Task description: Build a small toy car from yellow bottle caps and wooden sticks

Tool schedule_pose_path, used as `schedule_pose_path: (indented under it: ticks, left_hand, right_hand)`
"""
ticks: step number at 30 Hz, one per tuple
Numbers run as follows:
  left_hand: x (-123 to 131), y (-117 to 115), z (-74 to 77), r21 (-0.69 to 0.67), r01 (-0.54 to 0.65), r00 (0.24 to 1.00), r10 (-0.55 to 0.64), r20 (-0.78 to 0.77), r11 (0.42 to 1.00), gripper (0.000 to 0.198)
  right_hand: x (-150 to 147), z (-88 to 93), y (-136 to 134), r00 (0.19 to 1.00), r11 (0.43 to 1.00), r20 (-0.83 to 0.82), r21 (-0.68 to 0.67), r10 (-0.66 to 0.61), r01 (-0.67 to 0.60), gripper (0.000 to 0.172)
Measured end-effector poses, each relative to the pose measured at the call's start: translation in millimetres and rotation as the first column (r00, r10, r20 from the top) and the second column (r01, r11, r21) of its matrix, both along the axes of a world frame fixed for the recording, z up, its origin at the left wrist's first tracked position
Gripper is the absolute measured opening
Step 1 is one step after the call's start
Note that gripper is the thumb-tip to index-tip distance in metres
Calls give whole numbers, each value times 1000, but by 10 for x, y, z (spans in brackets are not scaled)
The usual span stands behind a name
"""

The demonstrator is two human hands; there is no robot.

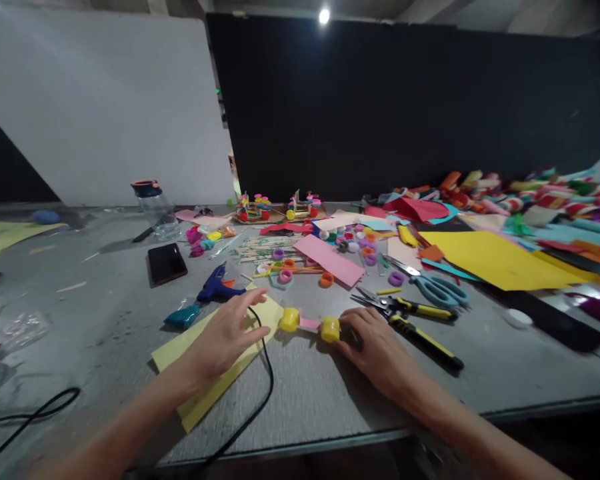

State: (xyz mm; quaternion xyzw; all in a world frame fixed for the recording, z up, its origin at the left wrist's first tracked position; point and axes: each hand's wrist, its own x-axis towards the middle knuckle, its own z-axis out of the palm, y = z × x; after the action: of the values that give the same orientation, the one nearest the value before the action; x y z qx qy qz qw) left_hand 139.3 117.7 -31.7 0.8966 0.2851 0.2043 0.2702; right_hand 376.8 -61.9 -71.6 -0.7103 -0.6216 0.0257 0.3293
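A small piece made of two yellow plastic caps (289,320) joined by a pink strip (309,324) sits on the table in front of me. My right hand (373,343) is closed at the right end of it, thumb and fingers against the right yellow cap (330,329). To the left, my left hand (233,333) is open and holds nothing, its fingers spread above a pale yellow sheet (203,400) and a black cord (267,363). Behind that hand lies a blue glue gun (220,285), partly hidden by the fingers.
Pliers (413,327) and blue-handled scissors (437,287) lie right of my right hand. Farther back are loose coloured caps, wooden sticks (265,248), a pink sheet (330,259) and yellow paper (495,257). A phone (167,263) and water bottle (155,210) stand left.
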Motion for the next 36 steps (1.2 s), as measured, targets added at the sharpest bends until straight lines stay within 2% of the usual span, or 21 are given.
schedule_pose_path:
  ticks: [4,7,10,13,15,19,23,25,27,29,31,33,36]
  left_hand:
    - [-52,42,29,95,-26,1000,25,8,995,52]
    - [-144,42,41,167,-82,996,77,35,983,40]
    - [-309,24,49,231,-187,982,173,81,955,27]
    - [-541,5,53,268,-331,942,303,140,905,30]
    - [-704,4,36,282,-402,914,365,177,871,31]
    - [-940,37,-85,305,-497,865,437,246,812,34]
    - [-1011,75,-261,310,-543,838,477,265,781,34]
    - [-1013,78,-317,311,-547,835,481,266,777,34]
    - [-1007,72,-328,316,-529,847,464,262,787,35]
    - [-989,64,-287,327,-494,867,430,252,805,36]
    - [-936,62,-198,340,-447,893,388,229,827,38]
    - [-823,68,-82,354,-367,929,321,182,860,37]
    - [-521,75,74,372,-154,988,134,79,915,36]
  right_hand:
    - [50,-33,-92,996,1000,88,22,-21,19,27]
    - [80,-67,-178,990,998,131,49,-45,39,20]
    - [102,-103,-225,984,997,166,57,-67,58,7]
    - [99,-123,-224,978,996,194,49,-79,71,16]
    - [83,-129,-214,974,997,214,31,-71,65,15]
    - [57,-150,-205,967,998,248,6,-65,65,11]
    - [59,-196,-213,965,996,245,28,-91,87,9]
    - [62,-212,-213,969,994,227,56,-102,91,10]
    - [64,-215,-201,974,992,206,93,-98,80,23]
    - [63,-204,-169,978,992,197,119,-66,43,40]
    - [64,-178,-115,980,993,199,118,-20,-4,48]
    - [74,-136,-42,978,995,206,93,19,-39,46]
    - [118,-55,78,973,996,218,40,70,-81,29]
